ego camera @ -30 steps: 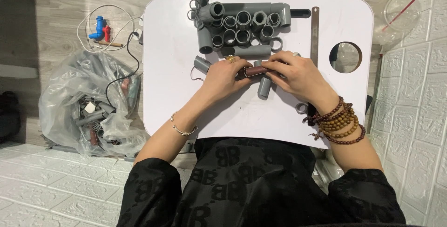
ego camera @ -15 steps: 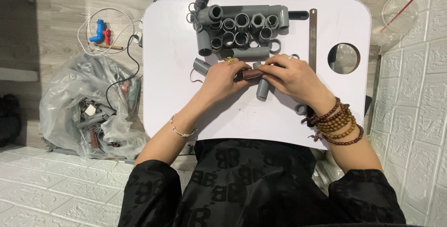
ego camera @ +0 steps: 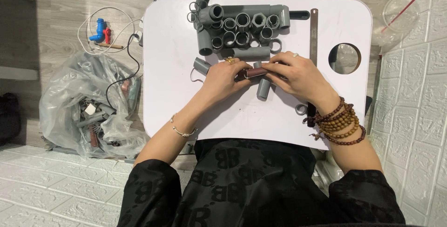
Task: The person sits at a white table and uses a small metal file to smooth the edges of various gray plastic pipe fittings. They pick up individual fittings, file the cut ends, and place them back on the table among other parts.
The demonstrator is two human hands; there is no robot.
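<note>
While gray fittings [ego camera: 240, 27] crowd the table [ego camera: 172, 68] — both hands, left hand [ego camera: 223, 79] and right hand [ego camera: 298, 74], pinch a brown tube [ego camera: 255, 72].

Clear plastic bag [ego camera: 88, 110] on floor

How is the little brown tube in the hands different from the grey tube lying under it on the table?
The brown tube is reddish-brown; the grey tube is plain grey. The brown tube is pinched between the left hand and right hand, lying sideways; the grey tube rests on the white table, pointing towards the person. The brown tube looks thinner. Both are short round tubes.
</note>
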